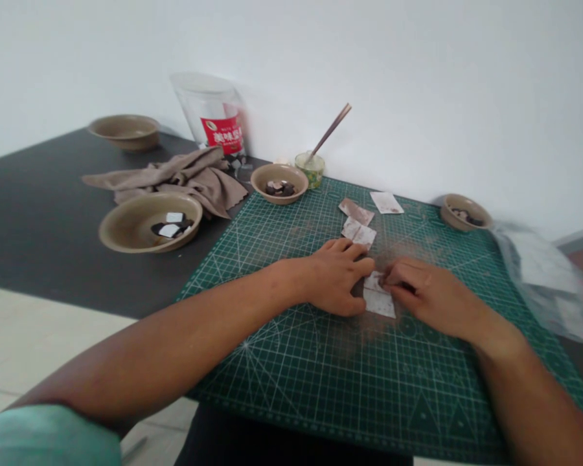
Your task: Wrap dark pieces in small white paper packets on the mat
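Observation:
My left hand (340,275) lies palm down on the mat with its fingers spread. Its thumb and fingertips rest against the left edge of a smudged white paper-like piece (379,303) with a line across it. Over that piece's upper right part, my right hand (418,288) is closed in a pinch, its fingertips touching the surface; whatever they hold, if anything, is too small to make out. Just beyond my left fingers lie another smudged white piece (358,233) and a brownish one (356,211). A cleaner white piece (387,202) lies farther back.
Brown dust marks the green cutting mat (291,362). Bowls with dark pieces stand at the left (121,226), back (262,181) and right (447,210). A cloth (175,175), clear jar (194,103), small cup with a stick (313,173) and plastic bag (548,278) surround it.

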Available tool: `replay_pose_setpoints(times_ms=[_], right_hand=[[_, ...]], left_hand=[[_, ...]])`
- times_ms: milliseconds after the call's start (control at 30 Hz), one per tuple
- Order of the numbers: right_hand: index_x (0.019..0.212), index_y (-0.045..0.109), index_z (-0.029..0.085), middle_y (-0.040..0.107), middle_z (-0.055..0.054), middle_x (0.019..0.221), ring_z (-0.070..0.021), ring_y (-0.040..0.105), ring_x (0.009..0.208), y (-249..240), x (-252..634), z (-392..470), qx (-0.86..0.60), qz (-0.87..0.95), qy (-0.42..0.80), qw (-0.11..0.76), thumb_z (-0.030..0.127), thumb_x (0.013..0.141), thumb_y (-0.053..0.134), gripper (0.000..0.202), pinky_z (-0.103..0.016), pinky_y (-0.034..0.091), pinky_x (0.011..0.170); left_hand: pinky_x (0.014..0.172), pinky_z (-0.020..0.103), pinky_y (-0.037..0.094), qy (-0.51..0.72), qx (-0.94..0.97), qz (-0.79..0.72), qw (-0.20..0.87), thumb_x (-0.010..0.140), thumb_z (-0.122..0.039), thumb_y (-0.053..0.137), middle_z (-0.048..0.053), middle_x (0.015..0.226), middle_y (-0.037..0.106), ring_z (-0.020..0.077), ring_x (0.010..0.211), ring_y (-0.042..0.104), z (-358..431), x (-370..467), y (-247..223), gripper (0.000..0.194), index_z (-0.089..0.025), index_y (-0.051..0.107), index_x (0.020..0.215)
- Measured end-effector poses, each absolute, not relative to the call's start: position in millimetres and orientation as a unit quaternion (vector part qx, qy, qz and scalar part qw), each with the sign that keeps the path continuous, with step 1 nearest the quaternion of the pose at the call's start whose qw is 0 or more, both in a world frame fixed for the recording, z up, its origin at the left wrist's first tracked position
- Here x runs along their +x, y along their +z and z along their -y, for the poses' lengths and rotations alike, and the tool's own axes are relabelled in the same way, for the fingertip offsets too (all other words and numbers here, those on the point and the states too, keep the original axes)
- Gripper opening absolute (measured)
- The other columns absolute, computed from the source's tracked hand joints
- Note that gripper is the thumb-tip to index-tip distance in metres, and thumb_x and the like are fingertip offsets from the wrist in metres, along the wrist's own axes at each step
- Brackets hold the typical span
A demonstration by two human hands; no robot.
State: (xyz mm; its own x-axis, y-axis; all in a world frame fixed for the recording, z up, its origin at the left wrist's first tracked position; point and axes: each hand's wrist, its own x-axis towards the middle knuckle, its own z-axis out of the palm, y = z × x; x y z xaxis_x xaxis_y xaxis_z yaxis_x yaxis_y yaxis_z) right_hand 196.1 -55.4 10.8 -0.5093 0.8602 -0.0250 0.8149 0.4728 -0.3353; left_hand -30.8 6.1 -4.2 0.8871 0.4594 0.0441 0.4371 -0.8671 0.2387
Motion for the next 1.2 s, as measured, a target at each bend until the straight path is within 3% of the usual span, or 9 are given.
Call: replay_pose_setpoints(times_ms=[133, 333, 467, 633, 833, 933, 1033, 1200], right_hand=[[0.086, 0.061, 0.022, 0.066, -0.002, 0.091, -0.0167, 0.062, 0.081, 11.4, 192.3, 60.4, -0.441, 0.867, 0.219, 0.072, 0.017, 0.097, 0.053, 0.014, -0.031, 0.047, 0.072], [0.086, 0.061, 0.022, 0.064, -0.004, 0.089, -0.0191, 0.06, 0.08, 10.6, 193.4, 59.7, -0.513, 0.841, 0.147, 0.089, 0.023, 0.096, 0.056, 0.011, -0.033, 0.045, 0.071], [0.086, 0.061, 0.022, 0.065, -0.003, 0.091, -0.0174, 0.061, 0.082, 12.3, 189.2, 63.3, -0.447, 0.865, 0.216, 0.066, 0.02, 0.097, 0.054, 0.013, -0.031, 0.046, 0.071], [0.088, 0.059, 0.021, 0.064, -0.005, 0.093, -0.0197, 0.061, 0.084, 8.8, 191.6, 59.7, -0.502, 0.848, 0.135, 0.098, 0.022, 0.097, 0.053, 0.011, -0.034, 0.046, 0.074], [0.09, 0.063, 0.023, 0.066, -0.004, 0.095, -0.0176, 0.062, 0.084, 11.2, 191.5, 62.2, -0.422, 0.882, 0.201, 0.059, 0.017, 0.098, 0.05, 0.016, -0.032, 0.047, 0.074], [0.094, 0.064, 0.022, 0.066, -0.006, 0.099, -0.0199, 0.062, 0.09, 7.6, 189.9, 59.2, -0.442, 0.878, 0.162, 0.088, 0.019, 0.099, 0.048, 0.017, -0.035, 0.048, 0.08], [0.09, 0.063, 0.022, 0.065, -0.005, 0.093, -0.0202, 0.061, 0.085, 7.6, 195.9, 56.0, -0.495, 0.856, 0.128, 0.083, 0.022, 0.098, 0.051, 0.014, -0.036, 0.048, 0.075], [0.09, 0.063, 0.023, 0.065, -0.003, 0.093, -0.0176, 0.062, 0.084, 10.5, 192.1, 61.2, -0.435, 0.874, 0.207, 0.068, 0.018, 0.098, 0.052, 0.015, -0.032, 0.048, 0.074]], left_hand=[[0.11, 0.05, 0.036, 0.05, 0.965, -0.234, 0.109, 0.085, -0.051, 0.057, 0.012, 0.14, 0.048, 0.0349, 0.13, 0.044, -5.7, -31.2, -4.0, 0.046, -0.021, 0.053, 0.119], [0.11, 0.051, 0.035, 0.054, 0.965, -0.236, 0.105, 0.084, -0.05, 0.058, 0.012, 0.143, 0.046, 0.0352, 0.131, 0.042, -5.2, -31.1, -4.7, 0.048, -0.021, 0.051, 0.121], [0.11, 0.051, 0.035, 0.057, 0.965, -0.231, 0.109, 0.085, -0.051, 0.057, 0.013, 0.142, 0.047, 0.0357, 0.13, 0.043, -5.5, -31.3, -5.2, 0.047, -0.02, 0.052, 0.12], [0.109, 0.051, 0.036, 0.053, 0.965, -0.233, 0.111, 0.085, -0.049, 0.057, 0.013, 0.141, 0.047, 0.0354, 0.13, 0.043, -5.8, -31.3, -4.6, 0.045, -0.02, 0.052, 0.12], [0.11, 0.051, 0.035, 0.057, 0.966, -0.229, 0.11, 0.085, -0.05, 0.057, 0.013, 0.142, 0.046, 0.0357, 0.131, 0.042, -5.3, -31.7, -4.2, 0.047, -0.02, 0.053, 0.121], [0.11, 0.051, 0.035, 0.054, 0.965, -0.232, 0.108, 0.085, -0.05, 0.057, 0.013, 0.142, 0.047, 0.0358, 0.131, 0.043, -5.1, -31.4, -3.9, 0.046, -0.02, 0.053, 0.119], [0.11, 0.052, 0.035, 0.051, 0.964, -0.236, 0.108, 0.085, -0.049, 0.057, 0.013, 0.144, 0.046, 0.036, 0.131, 0.042, -5.0, -31.1, -3.6, 0.046, -0.021, 0.052, 0.12], [0.109, 0.051, 0.036, 0.059, 0.966, -0.23, 0.107, 0.085, -0.049, 0.056, 0.013, 0.14, 0.048, 0.0358, 0.129, 0.045, -5.2, -31.4, -4.5, 0.046, -0.019, 0.053, 0.119]])
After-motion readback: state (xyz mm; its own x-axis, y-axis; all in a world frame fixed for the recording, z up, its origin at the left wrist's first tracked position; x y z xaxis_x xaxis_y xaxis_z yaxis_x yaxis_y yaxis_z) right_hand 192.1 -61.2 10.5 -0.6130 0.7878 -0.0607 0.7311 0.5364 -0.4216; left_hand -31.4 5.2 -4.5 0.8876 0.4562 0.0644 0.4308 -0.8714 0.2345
